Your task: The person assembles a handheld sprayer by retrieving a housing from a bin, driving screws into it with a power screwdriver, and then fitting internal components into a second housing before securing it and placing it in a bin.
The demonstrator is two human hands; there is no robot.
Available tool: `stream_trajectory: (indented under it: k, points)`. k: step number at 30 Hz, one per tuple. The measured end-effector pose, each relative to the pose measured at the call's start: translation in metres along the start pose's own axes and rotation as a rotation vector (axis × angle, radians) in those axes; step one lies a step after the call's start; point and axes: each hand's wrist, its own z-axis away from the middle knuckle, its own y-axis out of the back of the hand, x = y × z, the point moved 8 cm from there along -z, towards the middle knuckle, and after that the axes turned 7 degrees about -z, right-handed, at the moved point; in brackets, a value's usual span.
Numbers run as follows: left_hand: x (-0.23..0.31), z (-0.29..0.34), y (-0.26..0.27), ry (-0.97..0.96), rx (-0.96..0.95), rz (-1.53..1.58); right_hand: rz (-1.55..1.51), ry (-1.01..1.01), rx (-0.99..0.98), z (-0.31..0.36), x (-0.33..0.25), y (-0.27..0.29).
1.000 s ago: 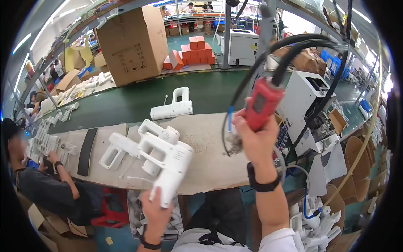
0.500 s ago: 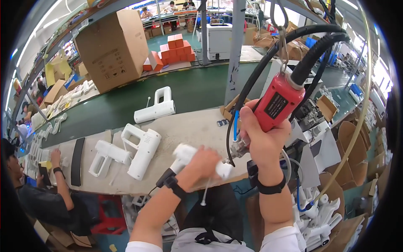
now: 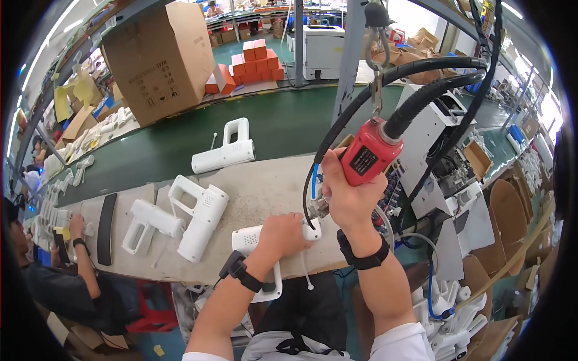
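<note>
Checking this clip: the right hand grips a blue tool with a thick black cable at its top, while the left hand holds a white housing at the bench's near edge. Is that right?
Not quite: the tool is red, not blue, as the head view shows. The right hand does grip it, and the left hand does hold the white housing.

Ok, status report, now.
Left fingers gripping white gun-shaped housing; right fingers around red power tool. Tool's lower end near housing's right end, contact unclear. Thin black cable hangs there.
</note>
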Motion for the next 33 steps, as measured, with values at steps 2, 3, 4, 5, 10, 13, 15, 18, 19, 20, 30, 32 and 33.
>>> stream_trajectory:
  k: [2,3,4,5,10,13,15,18,19,20,30,32,33]
  points:
    - [0.003,0.001,0.007,-0.003,0.010,0.002,-0.012,-0.009,0.010,0.000,0.006,0.000]
    - [0.007,0.004,0.011,-0.012,-0.015,0.007,-0.020,-0.029,0.003,-0.001,0.011,-0.001]
    - [0.008,0.008,0.013,-0.015,-0.039,0.010,-0.033,-0.050,-0.007,0.001,0.017,-0.003]
    - [0.004,0.005,0.006,-0.013,-0.041,0.012,-0.033,-0.052,-0.009,0.003,0.024,-0.004]
    - [0.008,0.000,-0.004,-0.101,-0.009,-0.075,0.044,-0.086,-0.058,0.011,0.042,-0.009]
    - [0.007,-0.003,-0.003,-0.120,0.005,-0.078,0.068,-0.033,-0.046,0.008,0.040,-0.007]
    - [0.008,-0.005,0.010,-0.103,0.012,-0.037,0.056,-0.004,-0.005,0.005,0.020,0.002]
    - [0.000,-0.013,0.004,-0.096,0.015,-0.034,0.024,0.014,0.010,0.007,-0.028,-0.002]
    - [0.001,-0.019,0.001,-0.136,0.031,-0.085,0.018,0.026,-0.018,0.006,-0.034,-0.004]
    - [-0.001,-0.021,-0.003,-0.140,0.033,-0.083,0.011,0.038,-0.046,0.006,-0.039,-0.006]
    - [-0.004,-0.002,0.006,-0.218,0.126,-0.065,0.178,-0.165,-0.014,0.030,0.029,0.000]
    - [-0.012,0.010,0.021,-0.239,0.182,-0.080,0.152,-0.158,-0.025,0.032,0.033,0.003]
    - [-0.029,0.017,0.023,-0.232,0.197,-0.080,0.167,-0.127,-0.058,0.033,0.030,0.002]
